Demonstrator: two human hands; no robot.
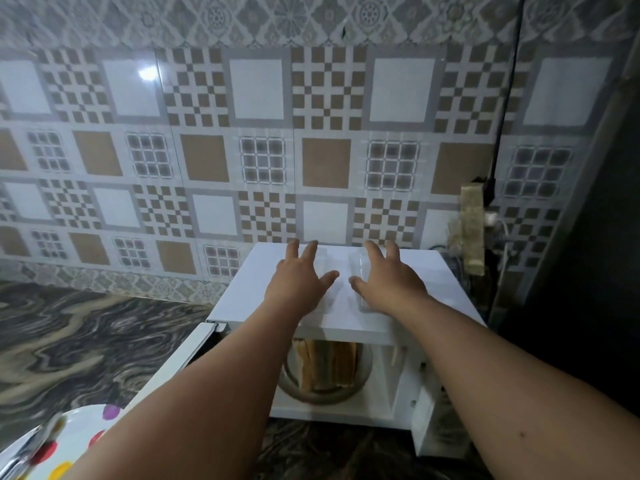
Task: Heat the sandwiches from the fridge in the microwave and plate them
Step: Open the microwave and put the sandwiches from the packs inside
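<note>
Two hands: both out over the microwave top, fingers spread and straight, gripping nothing I can make out.
Spotted plate: white plate with coloured dots [81, 431] waits at seven o'clock, nearest us, presumably for plating.
Door: white microwave door [194, 344] hangs open at nine o'clock, beside the left forearm.
Sandwiches: toasted brown sandwiches [327, 367] sit on the round glass turntable [363, 375] inside the cavity, dead centre.
Oven: boxy white microwave [446, 271] on the marbled dark counter [69, 341].
Left hand: left hand [299, 280] flat at twelve o'clock.
Right hand: right hand [389, 282] alongside, resting on faint clear plastic containers [360, 271], likely parked there out of the way.
Obstacle: cable and wall socket [472, 230] crowd two o'clock.
</note>
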